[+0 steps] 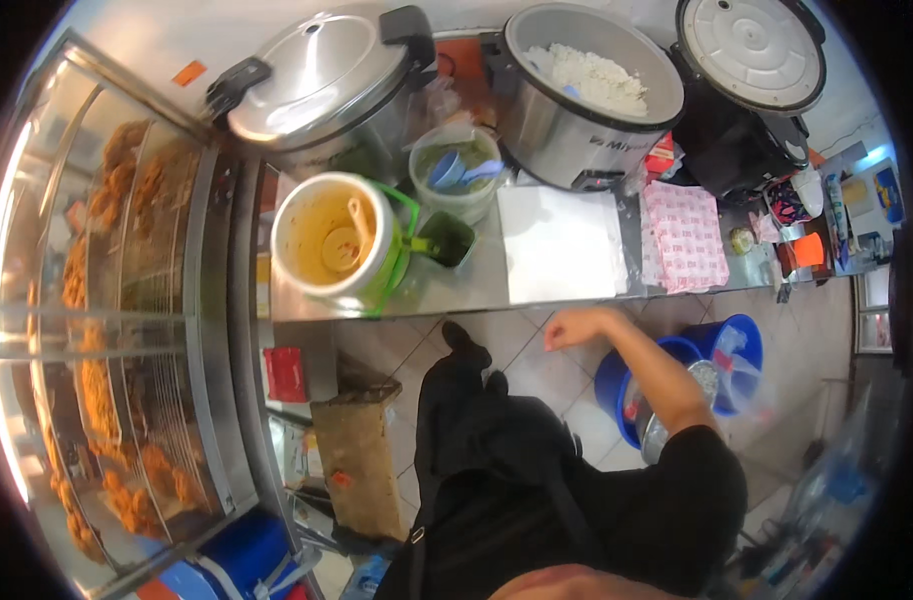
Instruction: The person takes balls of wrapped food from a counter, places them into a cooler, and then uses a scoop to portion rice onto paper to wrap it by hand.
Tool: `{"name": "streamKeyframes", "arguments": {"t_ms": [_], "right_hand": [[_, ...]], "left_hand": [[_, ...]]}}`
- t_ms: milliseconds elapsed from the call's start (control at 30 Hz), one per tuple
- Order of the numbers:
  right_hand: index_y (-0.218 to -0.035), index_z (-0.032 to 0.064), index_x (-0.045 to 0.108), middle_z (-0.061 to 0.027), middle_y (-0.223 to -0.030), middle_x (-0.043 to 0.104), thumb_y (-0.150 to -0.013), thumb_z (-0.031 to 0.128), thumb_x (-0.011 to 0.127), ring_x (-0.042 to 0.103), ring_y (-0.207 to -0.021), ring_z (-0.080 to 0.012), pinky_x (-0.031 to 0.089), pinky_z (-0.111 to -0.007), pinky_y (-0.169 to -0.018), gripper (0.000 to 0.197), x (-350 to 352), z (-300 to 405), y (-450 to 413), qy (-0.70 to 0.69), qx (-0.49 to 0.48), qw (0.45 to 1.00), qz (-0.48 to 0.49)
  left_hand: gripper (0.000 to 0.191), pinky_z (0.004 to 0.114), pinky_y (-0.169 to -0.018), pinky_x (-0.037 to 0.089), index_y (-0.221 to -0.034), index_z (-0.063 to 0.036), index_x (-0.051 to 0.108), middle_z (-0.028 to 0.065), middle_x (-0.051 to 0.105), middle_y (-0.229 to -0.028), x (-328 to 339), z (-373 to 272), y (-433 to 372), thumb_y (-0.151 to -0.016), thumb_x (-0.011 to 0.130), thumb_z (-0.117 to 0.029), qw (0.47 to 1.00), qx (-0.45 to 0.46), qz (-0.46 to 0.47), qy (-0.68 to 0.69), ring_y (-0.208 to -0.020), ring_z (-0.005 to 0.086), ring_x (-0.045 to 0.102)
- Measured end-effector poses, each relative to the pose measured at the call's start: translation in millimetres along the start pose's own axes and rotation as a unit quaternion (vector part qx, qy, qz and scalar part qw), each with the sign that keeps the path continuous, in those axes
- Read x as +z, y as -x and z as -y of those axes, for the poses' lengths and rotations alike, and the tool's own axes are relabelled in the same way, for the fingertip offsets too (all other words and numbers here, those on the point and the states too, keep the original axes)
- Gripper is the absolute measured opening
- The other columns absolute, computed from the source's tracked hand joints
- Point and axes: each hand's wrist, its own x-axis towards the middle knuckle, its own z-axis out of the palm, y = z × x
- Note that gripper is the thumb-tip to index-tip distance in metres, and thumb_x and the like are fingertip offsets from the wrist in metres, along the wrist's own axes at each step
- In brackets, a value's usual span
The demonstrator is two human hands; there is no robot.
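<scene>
My right hand (573, 328), its fingers curled and no object seen in it, hangs over the tiled floor just short of the steel counter (456, 300). My left hand is out of view. On the counter by my right hand lie a stack of white paper sheets (561, 244) and pink printed wrapping sheets (683, 236). Further left stand a green-and-white insulated tub (336, 236) with sauce residue and a utensil inside, a small dark-green container (447, 238), and a clear tub (456, 176) holding blue scoops. Behind is an open rice cooker (591, 135) with white rice.
A closed large cooker (321, 97) stands back left, and a black cooker with its lid raised (749, 135) back right. A glass display case (119, 300) with fried food borders the left. Blue bins (610, 382) stand on the floor beside my right forearm; a worn box (359, 457) is lower left.
</scene>
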Motion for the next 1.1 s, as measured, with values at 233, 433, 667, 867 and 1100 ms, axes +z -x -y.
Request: {"name": "streamKeyframes", "arguments": {"t_ms": [233,433,667,867,1100], "right_hand": [[-0.104,0.0012,0.073,-0.0084,-0.09,0.073,-0.093,0.015,0.072,0.068,-0.082,-0.0147,0.052,-0.029,-0.074,0.018,-261,158,150,0.053,-0.169,0.955,-0.238],[-0.11,0.0096,0.074,-0.0095,-0.097,0.065,-0.093,0.007,0.061,0.065,-0.088,-0.0238,0.052,-0.034,-0.077,0.021,-417,128,118,0.267,-0.093,0.819,-0.499],[-0.103,0.0087,0.075,-0.0127,-0.104,0.066,-0.083,0.013,0.064,0.065,-0.097,-0.0339,0.052,-0.045,-0.082,0.023,-447,96,-17,0.493,-0.022,0.8,-0.341],[-0.109,0.0139,0.072,-0.0108,-0.1,0.069,-0.085,0.019,0.064,0.068,-0.099,-0.0323,0.054,-0.043,-0.084,0.025,-468,73,34,0.63,-0.203,0.706,-0.253],[-0.107,0.0103,0.073,-0.015,-0.097,0.074,-0.09,0.018,0.059,0.073,-0.091,-0.035,0.058,-0.047,-0.078,0.023,-526,44,89,0.473,0.188,0.744,-0.433]], "left_hand": [[0.038,0.04,-0.086,0.055,-0.124,0.0018,0.06,0.0173,0.067,-0.118,42,-121,-10,-0.097,0.07,-0.023,0.995,0.017,-0.093,0.025,-0.1,0.0307,0.067],[0.025,0.035,-0.077,0.058,-0.116,0.0029,0.067,0.0157,0.072,-0.109,48,-398,-31,-0.1,0.065,-0.016,0.916,0.19,-0.067,0.348,-0.09,0.0257,0.07],[0.013,0.022,-0.053,0.039,-0.101,-0.0015,0.077,0.0043,0.072,-0.081,-59,-687,100,-0.092,0.067,-0.003,0.671,0.435,0.232,0.555,-0.059,0.0047,0.051],[0.026,0.023,-0.062,0.048,-0.11,0.0033,0.073,0.0051,0.072,-0.085,-142,-721,254,-0.086,0.073,-0.005,0.521,0.366,0.566,0.524,-0.071,0.0085,0.064],[0.077,0.038,-0.115,0.036,-0.153,0.0056,0.03,0.0249,0.044,-0.151,-118,-756,364,-0.091,0.073,-0.009,0.388,0.222,0.737,0.507,-0.141,0.0299,0.043]]}}
